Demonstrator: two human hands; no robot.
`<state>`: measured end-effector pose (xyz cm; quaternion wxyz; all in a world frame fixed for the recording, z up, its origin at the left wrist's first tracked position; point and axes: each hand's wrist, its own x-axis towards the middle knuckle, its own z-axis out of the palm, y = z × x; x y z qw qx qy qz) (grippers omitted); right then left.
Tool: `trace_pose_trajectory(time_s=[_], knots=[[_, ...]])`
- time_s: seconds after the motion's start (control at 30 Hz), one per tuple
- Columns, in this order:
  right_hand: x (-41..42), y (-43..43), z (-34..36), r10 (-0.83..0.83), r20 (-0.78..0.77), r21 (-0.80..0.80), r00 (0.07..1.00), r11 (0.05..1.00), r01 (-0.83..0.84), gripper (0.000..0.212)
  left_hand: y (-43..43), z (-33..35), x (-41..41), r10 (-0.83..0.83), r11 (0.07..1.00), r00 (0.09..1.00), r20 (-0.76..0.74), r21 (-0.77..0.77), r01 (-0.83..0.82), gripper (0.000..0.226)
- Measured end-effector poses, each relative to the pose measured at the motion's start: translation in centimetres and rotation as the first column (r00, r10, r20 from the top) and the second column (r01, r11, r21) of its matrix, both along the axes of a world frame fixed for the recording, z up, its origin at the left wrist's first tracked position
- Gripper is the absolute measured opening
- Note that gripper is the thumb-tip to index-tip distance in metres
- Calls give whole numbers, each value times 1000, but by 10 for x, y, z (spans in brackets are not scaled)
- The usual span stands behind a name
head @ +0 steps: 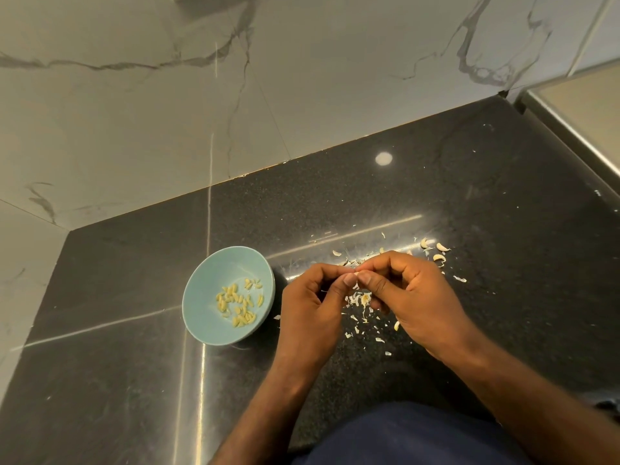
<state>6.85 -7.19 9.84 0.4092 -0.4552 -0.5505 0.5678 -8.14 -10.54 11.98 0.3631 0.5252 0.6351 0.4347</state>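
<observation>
My left hand (313, 307) and my right hand (412, 297) meet fingertip to fingertip above the dark counter, pinching a small pale seed (355, 274) between them. Most of the seed is hidden by my thumbs and forefingers. To the left stands a light blue bowl (201, 297) holding several small yellowish peeled seeds (238, 305). Pale husk scraps (360, 302) lie on the counter under and around my hands. A few unpeeled seeds (439, 253) lie just beyond my right hand.
The black speckled counter (469, 203) runs into a corner of marble-patterned wall tiles (167, 95) at the back and left. A metal rim (570, 129) borders the counter at the far right. My dark blue clothing (412, 437) shows at the bottom edge.
</observation>
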Motion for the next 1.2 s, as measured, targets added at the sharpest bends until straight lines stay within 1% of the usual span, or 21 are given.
trace_pose_trajectory(time_s=[0.07, 0.13, 0.23, 0.3, 0.37, 0.4, 0.47, 0.5, 0.53, 0.57, 0.6, 0.63, 0.67, 0.73, 0.8, 0.83, 0.93, 1.0, 1.1, 1.13, 1.2], knots=[[1, -3, 1, -31, 24, 54, 999, 998, 29, 7, 0, 0, 0, -4, 1000, 999, 48, -25, 5, 8], [0, -6, 3, -74, 17, 124, 997, 990, 72, 10, 0, 3, 2, -11, 998, 987, 158, -66, 22, 11], [-2, -9, 6, -116, -78, 183, 990, 975, 129, 9, -1, 7, 6, 12, 989, 935, 354, -143, 42, 19], [-1, -7, 10, -150, -138, 175, 979, 969, 173, 11, -1, 8, 8, 57, 983, 911, 407, -184, 20, 27], [1, -3, 12, -175, -208, 144, 962, 968, 207, 16, -1, 7, 7, 89, 982, 924, 371, -190, -18, 32], [3, -1, 13, -194, -224, 124, 955, 966, 225, 23, 0, 7, 7, 93, 983, 933, 348, -184, -30, 33], [7, 2, 10, -195, -144, 118, 970, 970, 212, 32, -1, 7, 7, 92, 984, 939, 331, -176, -34, 33], [8, 2, 9, -161, -76, 123, 984, 978, 170, 27, -1, 7, 8, 88, 985, 940, 331, -170, -32, 32], [8, 2, 11, -75, -25, 114, 997, 991, 77, 12, -1, 8, 8, 85, 986, 942, 325, -162, -33, 32], [7, 2, 11, 30, 12, 88, 999, 996, -31, 19, -1, 8, 8, 81, 988, 946, 315, -151, -34, 33], [5, 1, 10, 114, 34, 72, 993, 991, -116, 40, -1, 8, 8, 75, 990, 951, 299, -137, -35, 34], [4, 1, 10, 166, 32, 60, 986, 984, -168, 49, -1, 8, 8, 63, 992, 959, 277, -123, -30, 34], [2, 0, 10, 171, 44, 55, 984, 983, -173, 45, -1, 7, 9, 50, 993, 967, 248, -112, -22, 35], [0, -2, 12, 119, 95, 93, 988, 987, -128, 21, -1, 7, 10, 27, 996, 983, 182, -87, -11, 35], [1, -2, 13, 72, 127, 114, 989, 990, -86, 4, -1, 5, 10, 16, 998, 994, 106, -58, -10, 37], [2, -2, 13, 72, 137, 125, 988, 988, -89, 2, 0, 4, 9, 13, 999, 998, 68, -43, -11, 38], [3, -3, 13, 153, 160, 157, 975, 971, -178, 12, 0, 7, 12, -10, 1000, 1000, -11, 27, 10, 36], [2, -5, 11, 211, 146, 147, 967, 962, -232, 22, 0, 13, 16, -39, 996, 999, -38, 77, 42, 36], [-1, -5, 12, 228, 38, 72, 973, 970, -230, 29, -1, 17, 21, -92, 987, 995, -38, 125, 97, 32], [-2, -6, 13, 225, -25, 20, 974, 974, -224, 31, -1, 17, 22, -117, 983, 993, -28, 140, 120, 32], [-4, -7, 15, 180, -210, -160, 961, 963, -216, 38, -2, 13, 21, -144, 976, 989, -33, 157, 148, 33]])
